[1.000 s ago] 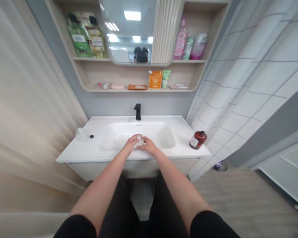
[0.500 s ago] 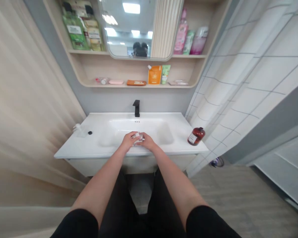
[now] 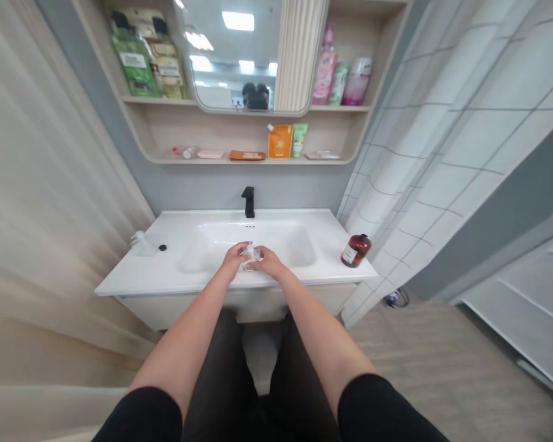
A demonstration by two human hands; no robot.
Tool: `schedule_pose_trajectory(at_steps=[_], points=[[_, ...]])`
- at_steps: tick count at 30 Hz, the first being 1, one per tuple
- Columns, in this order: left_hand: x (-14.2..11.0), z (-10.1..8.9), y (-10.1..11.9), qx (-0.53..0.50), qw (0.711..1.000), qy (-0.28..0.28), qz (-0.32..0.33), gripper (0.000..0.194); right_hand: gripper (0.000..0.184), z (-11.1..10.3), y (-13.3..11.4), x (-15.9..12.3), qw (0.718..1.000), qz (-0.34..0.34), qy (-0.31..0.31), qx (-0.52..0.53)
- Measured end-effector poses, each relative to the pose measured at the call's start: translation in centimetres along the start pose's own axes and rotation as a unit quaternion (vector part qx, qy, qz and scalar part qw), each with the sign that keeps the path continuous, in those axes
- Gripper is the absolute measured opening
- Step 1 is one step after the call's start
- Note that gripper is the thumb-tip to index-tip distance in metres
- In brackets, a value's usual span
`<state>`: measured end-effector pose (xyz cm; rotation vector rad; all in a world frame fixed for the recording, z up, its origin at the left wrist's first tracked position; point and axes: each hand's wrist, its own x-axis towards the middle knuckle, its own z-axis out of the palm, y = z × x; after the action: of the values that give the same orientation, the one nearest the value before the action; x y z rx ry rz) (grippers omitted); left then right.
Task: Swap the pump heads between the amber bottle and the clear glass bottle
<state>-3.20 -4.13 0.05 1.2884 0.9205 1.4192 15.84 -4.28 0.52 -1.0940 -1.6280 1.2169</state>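
Note:
Both my hands close around a small clear container with a whitish top (image 3: 251,250), held over the front edge of the white sink (image 3: 299,245). My left hand (image 3: 233,259) grips it from the left, fingers curled over its upper side. From the right, my right hand (image 3: 268,261) holds the other side. My fingers cover much of the container, so its full shape does not show. Behind my hands stands the black faucet (image 3: 249,202).
A brown bottle (image 3: 356,250) stands at the counter's right, and a clear pump bottle (image 3: 142,244) at the left, beside a small black round piece (image 3: 163,248). Above, the shelf (image 3: 175,161) holds an orange pouch (image 3: 280,141) and a green tube (image 3: 299,140).
The view has shifted slightly, so the surroundings sit a little further left. My hands stay on the clear container, which appears tilted a bit differently, with more of its top showing.

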Motion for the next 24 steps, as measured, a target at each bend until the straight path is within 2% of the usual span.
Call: schedule_pose_trajectory(at_steps=[5,15,24], points=[[-0.12,0.13,0.14,-0.008,1.000,0.006,0.003,0.050,0.067,0.02,-0.05,0.04,1.000,0.011,0.005,0.003],[-0.26,0.27,0.50,0.006,1.000,0.008,-0.002,0.046,0.063,-0.07,-0.23,0.05,1.000,0.002,0.005,-0.019],[-0.39,0.34,0.63,-0.003,1.000,0.019,-0.008,0.048,0.072,-0.03,0.28,0.22,1.000,-0.009,0.004,-0.016]])
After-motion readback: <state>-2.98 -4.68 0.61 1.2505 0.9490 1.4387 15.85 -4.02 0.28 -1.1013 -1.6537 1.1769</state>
